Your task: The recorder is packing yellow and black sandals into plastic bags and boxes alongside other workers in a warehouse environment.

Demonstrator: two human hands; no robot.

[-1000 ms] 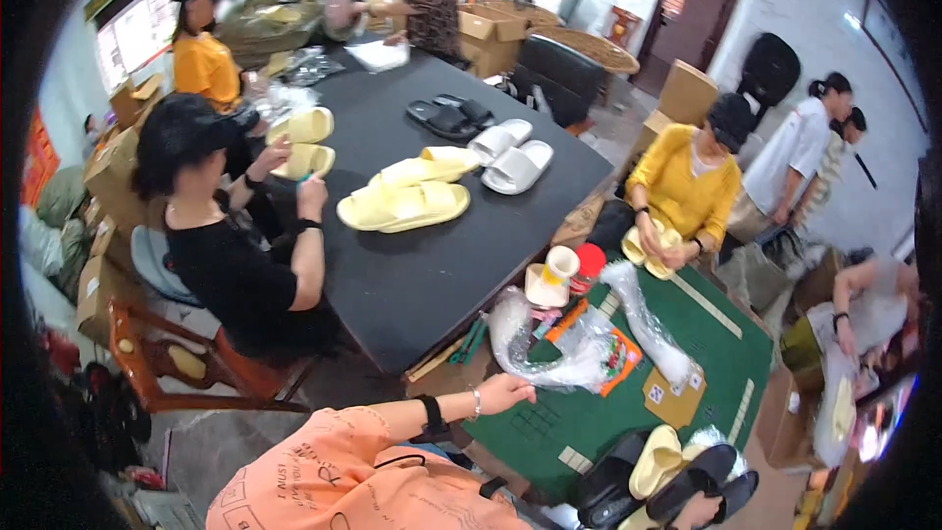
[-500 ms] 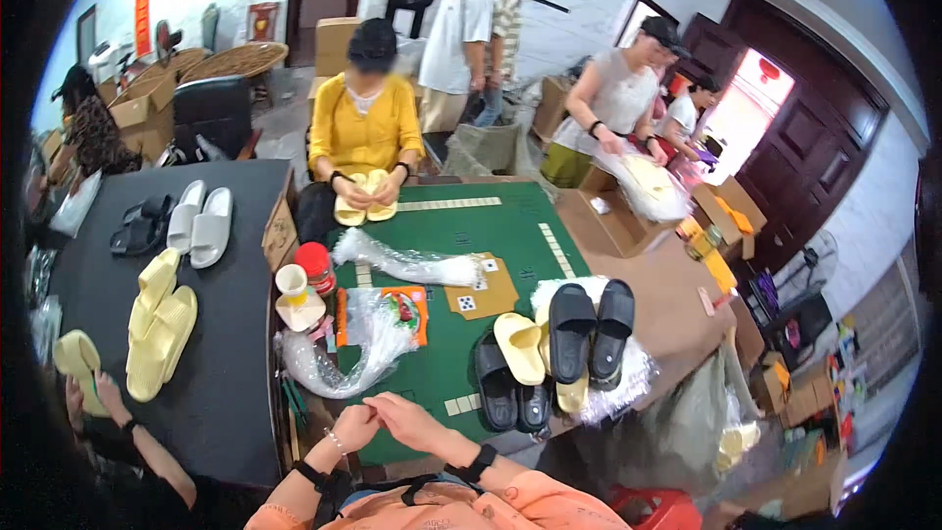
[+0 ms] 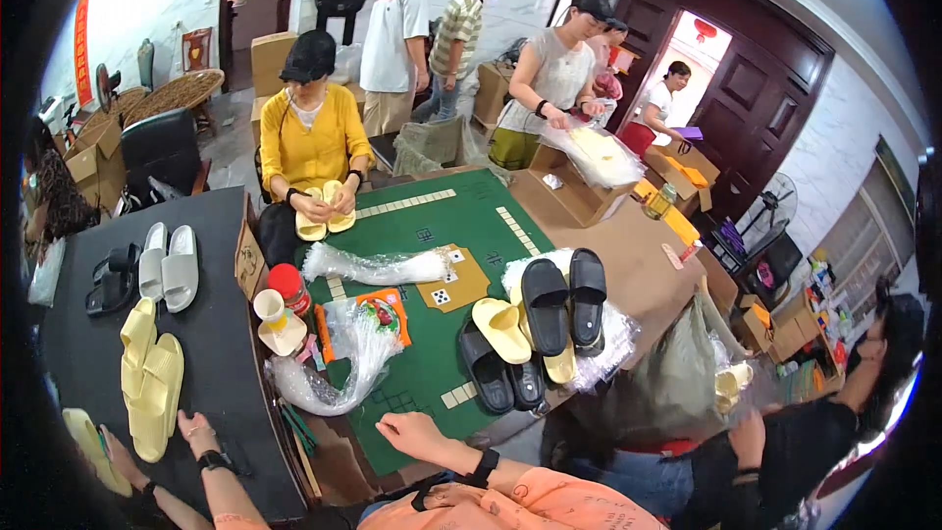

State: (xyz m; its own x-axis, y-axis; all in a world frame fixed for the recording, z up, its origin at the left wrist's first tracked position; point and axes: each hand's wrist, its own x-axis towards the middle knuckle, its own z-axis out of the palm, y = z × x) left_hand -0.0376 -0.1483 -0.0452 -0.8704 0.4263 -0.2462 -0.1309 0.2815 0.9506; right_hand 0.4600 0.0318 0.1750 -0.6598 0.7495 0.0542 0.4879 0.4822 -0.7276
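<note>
My left hand [image 3: 199, 434] reaches over the black table [image 3: 221, 353], just right of a pair of pale yellow slippers [image 3: 157, 393]. Its fingers are apart, with nothing seen in them. My right hand [image 3: 417, 436] hovers at the near edge of the green game mat [image 3: 461, 324], fingers curled in and nothing visible between them. Right of it lies a pile of black slippers [image 3: 546, 304] and yellow slippers [image 3: 502, 329] on clear plastic wrap [image 3: 610, 348]. At far lower left, a co-worker's hand [image 3: 120, 458] holds a yellow slipper [image 3: 93, 447].
White slippers [image 3: 179, 270] and black slippers [image 3: 113, 280] stand farther back. Beside the mat are a red-lidded jar [image 3: 289, 287], a cup [image 3: 270, 309] and plastic sleeves [image 3: 324, 388]. A person in yellow [image 3: 312, 147] holds slippers opposite; a person in black [image 3: 814, 442] is close at right.
My hands have parted: the left went out left toward the yellow slippers, while the right stays near the mat's edge. The view has shifted. A person in black has come in at right.
</note>
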